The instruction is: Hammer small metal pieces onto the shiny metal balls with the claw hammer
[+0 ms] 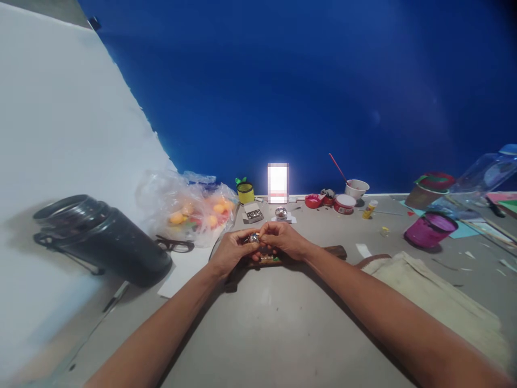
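My left hand point(233, 249) is closed around a small shiny silver piece point(254, 237), held up between thumb and fingers. From the other side my right hand point(285, 240) pinches at the same piece, its fingertips close to the left thumb. Whether the right fingers grip a separate small part is hidden. Under both hands lies a brown wooden-looking piece point(338, 251), with small tan and green bits point(269, 260) on it. Just beyond the hands stand a small box with silver rounds point(253, 213) and a shiny silver object point(281, 212) on white paper.
A big dark flask point(105, 237) leans at the left, near eyeglasses point(175, 245) and a plastic bag with orange things point(194, 210). Along the blue wall sit a yellow cup point(245, 193), red tubs point(344, 203) and a white cup point(357, 188). Beige cloth point(432, 302) and a purple container point(430, 230) lie right.
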Demonstrator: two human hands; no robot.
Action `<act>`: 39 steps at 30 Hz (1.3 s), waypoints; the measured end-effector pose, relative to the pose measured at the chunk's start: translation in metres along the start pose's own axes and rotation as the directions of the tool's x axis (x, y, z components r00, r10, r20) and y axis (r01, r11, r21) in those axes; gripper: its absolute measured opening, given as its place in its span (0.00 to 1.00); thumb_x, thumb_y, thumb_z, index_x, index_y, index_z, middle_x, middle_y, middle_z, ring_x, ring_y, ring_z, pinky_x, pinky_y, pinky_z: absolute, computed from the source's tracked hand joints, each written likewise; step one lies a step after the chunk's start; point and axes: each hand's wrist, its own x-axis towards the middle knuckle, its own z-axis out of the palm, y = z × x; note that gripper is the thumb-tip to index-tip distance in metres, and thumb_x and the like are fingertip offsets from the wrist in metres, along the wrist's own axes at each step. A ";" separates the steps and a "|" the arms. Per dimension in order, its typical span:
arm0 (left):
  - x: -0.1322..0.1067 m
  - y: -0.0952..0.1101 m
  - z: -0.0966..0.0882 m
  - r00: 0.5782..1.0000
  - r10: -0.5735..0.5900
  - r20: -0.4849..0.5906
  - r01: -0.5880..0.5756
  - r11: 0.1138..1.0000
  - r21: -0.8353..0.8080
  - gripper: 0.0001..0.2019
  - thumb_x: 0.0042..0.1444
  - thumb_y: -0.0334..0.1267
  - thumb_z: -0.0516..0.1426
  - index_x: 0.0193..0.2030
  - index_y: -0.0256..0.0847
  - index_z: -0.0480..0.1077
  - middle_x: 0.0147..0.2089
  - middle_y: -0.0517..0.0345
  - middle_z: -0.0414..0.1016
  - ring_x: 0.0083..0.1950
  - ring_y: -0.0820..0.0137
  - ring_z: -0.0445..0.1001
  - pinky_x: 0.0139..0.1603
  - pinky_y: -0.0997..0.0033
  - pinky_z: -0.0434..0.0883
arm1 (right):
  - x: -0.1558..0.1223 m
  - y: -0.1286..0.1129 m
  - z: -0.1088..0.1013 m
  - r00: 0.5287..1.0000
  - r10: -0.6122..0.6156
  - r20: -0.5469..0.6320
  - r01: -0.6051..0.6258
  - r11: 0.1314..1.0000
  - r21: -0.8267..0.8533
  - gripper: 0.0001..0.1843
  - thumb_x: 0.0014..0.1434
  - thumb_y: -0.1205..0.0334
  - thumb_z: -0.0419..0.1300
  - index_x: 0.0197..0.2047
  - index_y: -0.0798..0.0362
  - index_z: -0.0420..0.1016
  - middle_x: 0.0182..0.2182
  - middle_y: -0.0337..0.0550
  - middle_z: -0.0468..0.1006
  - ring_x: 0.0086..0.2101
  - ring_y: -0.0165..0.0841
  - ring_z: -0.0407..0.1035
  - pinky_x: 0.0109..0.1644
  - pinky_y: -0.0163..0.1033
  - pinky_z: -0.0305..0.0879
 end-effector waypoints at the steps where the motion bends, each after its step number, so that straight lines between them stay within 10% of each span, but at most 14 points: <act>1: -0.001 0.001 0.001 1.000 0.015 0.000 -0.015 1.000 0.007 0.30 0.46 0.42 0.73 0.57 0.34 0.79 0.35 0.52 0.82 0.27 0.71 0.78 0.30 0.70 0.77 | 0.000 0.001 0.000 1.000 -0.001 -0.009 0.001 1.000 0.002 0.17 0.49 0.52 0.73 0.32 0.53 0.74 0.23 0.33 0.74 0.24 0.26 0.64 0.25 0.31 0.59; 16: 0.002 0.000 0.002 1.000 0.019 0.018 -0.017 0.991 -0.135 0.29 0.48 0.42 0.72 0.58 0.38 0.77 0.40 0.55 0.80 0.32 0.74 0.76 0.37 0.70 0.76 | 0.002 0.006 -0.002 0.996 0.020 -0.090 -0.014 0.998 0.068 0.24 0.50 0.46 0.73 0.43 0.52 0.74 0.26 0.35 0.76 0.24 0.27 0.66 0.25 0.32 0.63; 20: 0.005 -0.003 -0.006 0.997 0.062 -0.036 -0.070 0.958 -0.278 0.32 0.43 0.38 0.74 0.57 0.39 0.75 0.37 0.60 0.76 0.31 0.75 0.74 0.34 0.73 0.73 | -0.005 0.002 0.007 0.988 -0.042 -0.148 0.005 0.971 -0.237 0.18 0.56 0.45 0.68 0.35 0.52 0.73 0.27 0.38 0.75 0.26 0.30 0.66 0.30 0.37 0.64; 27: 0.012 -0.002 -0.022 0.949 0.200 -0.242 -0.236 0.964 -0.127 0.28 0.45 0.36 0.70 0.55 0.39 0.74 0.34 0.63 0.74 0.27 0.77 0.71 0.29 0.75 0.69 | -0.025 -0.008 0.024 0.991 0.006 0.136 0.128 0.293 -0.948 0.21 0.53 0.49 0.74 0.45 0.52 0.77 0.41 0.46 0.78 0.42 0.41 0.68 0.38 0.40 0.54; 34: 0.024 -0.017 -0.032 0.937 0.163 -0.311 -0.233 0.950 -0.205 0.25 0.45 0.38 0.71 0.52 0.41 0.76 0.37 0.59 0.76 0.32 0.73 0.75 0.35 0.72 0.72 | -0.025 -0.015 0.021 0.982 0.001 0.189 0.188 0.081 -0.979 0.11 0.64 0.57 0.65 0.48 0.51 0.77 0.44 0.47 0.77 0.44 0.39 0.68 0.36 0.39 0.50; 39: 0.029 -0.024 -0.038 0.956 0.166 -0.243 -0.225 0.943 -0.244 0.24 0.46 0.40 0.72 0.50 0.38 0.77 0.37 0.55 0.78 0.31 0.72 0.73 0.33 0.71 0.71 | -0.028 -0.030 0.009 0.887 -0.448 0.111 0.081 -0.085 -0.993 0.10 0.71 0.55 0.58 0.45 0.48 0.79 0.41 0.47 0.77 0.44 0.39 0.67 0.34 0.39 0.48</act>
